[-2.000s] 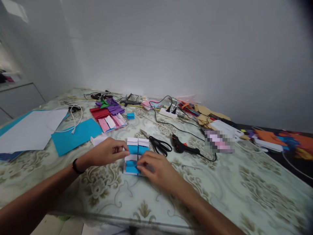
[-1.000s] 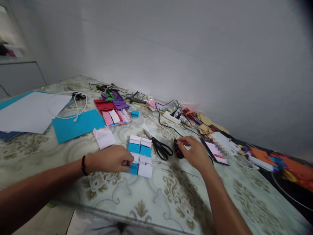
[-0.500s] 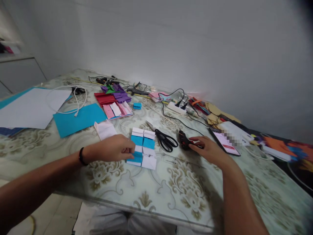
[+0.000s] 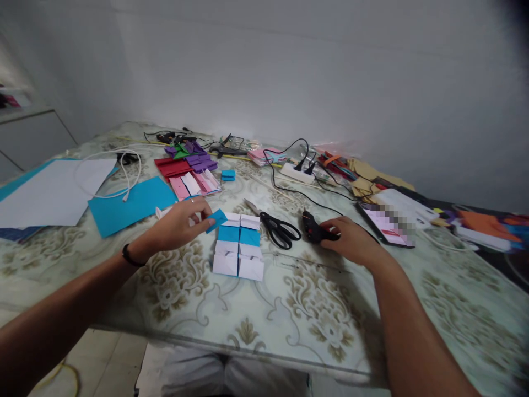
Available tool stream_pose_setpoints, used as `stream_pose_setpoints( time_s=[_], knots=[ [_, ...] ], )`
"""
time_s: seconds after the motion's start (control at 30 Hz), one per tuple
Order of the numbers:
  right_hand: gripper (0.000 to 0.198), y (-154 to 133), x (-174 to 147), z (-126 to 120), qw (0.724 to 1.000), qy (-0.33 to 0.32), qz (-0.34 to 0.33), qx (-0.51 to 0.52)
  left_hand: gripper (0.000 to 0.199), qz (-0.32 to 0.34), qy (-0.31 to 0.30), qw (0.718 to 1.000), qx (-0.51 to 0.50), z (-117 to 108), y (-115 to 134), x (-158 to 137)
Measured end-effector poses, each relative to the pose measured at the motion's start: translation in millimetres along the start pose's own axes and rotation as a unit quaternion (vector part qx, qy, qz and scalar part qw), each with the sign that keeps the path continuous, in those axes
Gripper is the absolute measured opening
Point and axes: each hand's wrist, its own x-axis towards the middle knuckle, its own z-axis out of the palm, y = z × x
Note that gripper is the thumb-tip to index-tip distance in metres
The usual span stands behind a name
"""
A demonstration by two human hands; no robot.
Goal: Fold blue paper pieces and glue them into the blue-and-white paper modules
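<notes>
My left hand (image 4: 182, 223) pinches a small blue folded paper piece (image 4: 217, 219) between thumb and fingers. The piece is above the upper left corner of a white-and-blue folded paper piece (image 4: 238, 256), which lies flat with creased flaps in two columns. My right hand (image 4: 351, 240) has its fingers round the handle of a black glue gun (image 4: 313, 227), which rests on the table with its nozzle pointing away from me. Between the glue gun and the folded paper lie black-handled scissors (image 4: 279, 229), blades toward the back left. A white folded paper (image 4: 162, 212) is partly hidden behind my left hand.
Blue sheet (image 4: 132, 204), white sheet (image 4: 58, 190) and white cable (image 4: 135, 182) lie left. Pink folded paper (image 4: 182, 188), red paper (image 4: 171, 167) and purple paper (image 4: 201, 162) sit further back. A power strip (image 4: 296, 173) with cords and a phone (image 4: 386, 225) lie right.
My left hand has moved up and left off the folded paper, carrying the small blue piece; the lower left flap now shows white. My right fingers have closed further round the glue gun's handle.
</notes>
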Motion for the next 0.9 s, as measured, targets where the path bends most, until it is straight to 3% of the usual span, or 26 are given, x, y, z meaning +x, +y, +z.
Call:
stream_pose_setpoints(
  time_s=[0.13, 0.27, 0.43, 0.53, 0.63, 0.7, 0.8, 0.87, 0.9],
  knots=[
    [0.040, 0, -5, -4, 0.998, 0.062, 0.016, 0.028, 0.024, -0.026, -0.064, 0.997, -0.030, 5, 5, -3],
    [0.042, -6, -9, -11, 0.991, 0.119, 0.047, 0.047, 0.023, -0.066, -0.027, 0.997, 0.030, 5, 5, -2],
    [0.032, -18, -11, -15, 0.985, 0.121, 0.117, 0.043, 0.014, -0.088, -0.005, 0.991, 0.100, 3, -10, 2],
    [0.035, -24, -12, -12, 0.985, 0.111, 0.093, 0.093, 0.007, -0.061, -0.010, 0.981, 0.184, 6, -28, 1],
    [0.045, -31, -14, -8, 0.976, 0.134, 0.072, 0.157, 0.023, -0.049, 0.007, 0.978, 0.201, 8, -36, -1],
    [0.050, -39, -18, -8, 0.970, 0.133, 0.067, 0.192, 0.028, -0.011, 0.027, 0.986, 0.166, 8, -33, -1],
    [0.044, -62, -29, -19, 0.969, 0.124, 0.043, 0.207, 0.016, 0.048, 0.002, 0.996, 0.081, 7, -20, -2],
    [0.035, -87, -42, -32, 0.972, 0.118, -0.023, 0.203, 0.014, 0.065, -0.054, 0.996, 0.032, 8, -13, -3],
    [0.032, -101, -50, -39, 0.973, 0.077, -0.083, 0.200, 0.014, 0.066, -0.079, 0.995, 0.015, 9, -11, -4]
  ],
)
